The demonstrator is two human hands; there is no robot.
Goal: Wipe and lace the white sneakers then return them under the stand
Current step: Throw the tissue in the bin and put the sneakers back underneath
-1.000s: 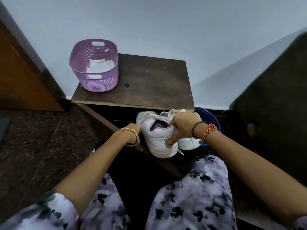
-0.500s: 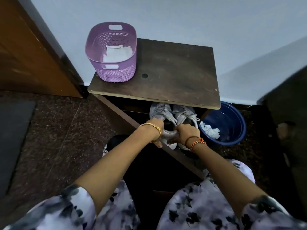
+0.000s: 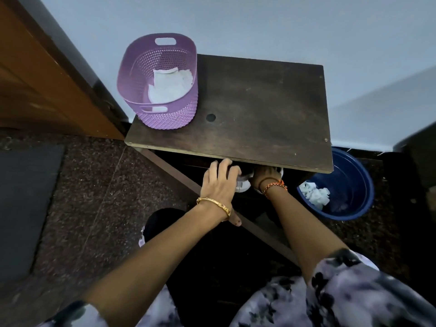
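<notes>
Both hands reach under the dark brown wooden stand point(image 3: 259, 109) to tuck the white sneakers point(image 3: 243, 185) back in their place, so only the heels peek out below its front edge. The left hand point(image 3: 218, 182) curls its fingers point(image 3: 224, 165) over one heel to push it in. The right hand point(image 3: 265, 173) is half hidden, so I cannot tell its grip.

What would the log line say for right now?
step: return sneakers | left hand and right hand on white sneakers | under stand
</notes>
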